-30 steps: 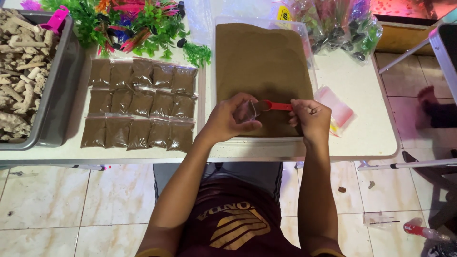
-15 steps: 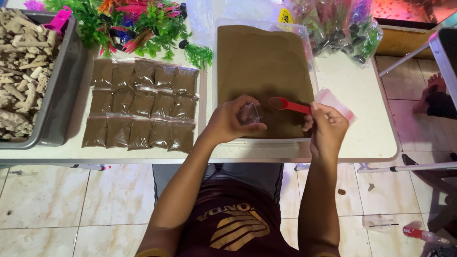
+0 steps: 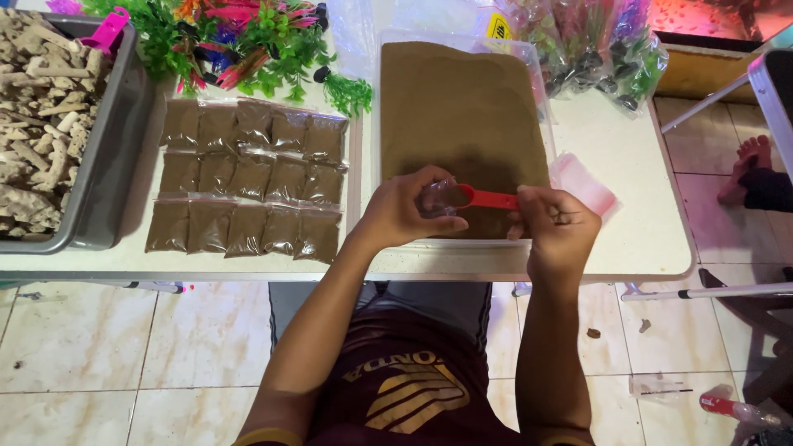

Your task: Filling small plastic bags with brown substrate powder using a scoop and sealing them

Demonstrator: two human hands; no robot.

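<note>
My left hand (image 3: 401,211) grips a small clear plastic bag (image 3: 436,198) over the near end of a clear tray (image 3: 373,124) filled with brown powder (image 3: 458,99). My right hand (image 3: 552,221) holds a red scoop (image 3: 487,198) by its handle. The scoop's bowl sits at the mouth of the bag. Both hands hover just above the powder, close together.
Rows of several filled brown sachets (image 3: 244,177) lie left of the tray. A grey bin (image 3: 116,165) of pale coral pieces stands at far left. Plastic plants (image 3: 239,41) line the back. A stack of empty bags (image 3: 585,183) lies at right. Another person's foot (image 3: 743,169) is on the floor.
My right hand drew the scoop away to the right, then brought it back left so its bowl meets the bag's mouth. My left hand stayed almost still.
</note>
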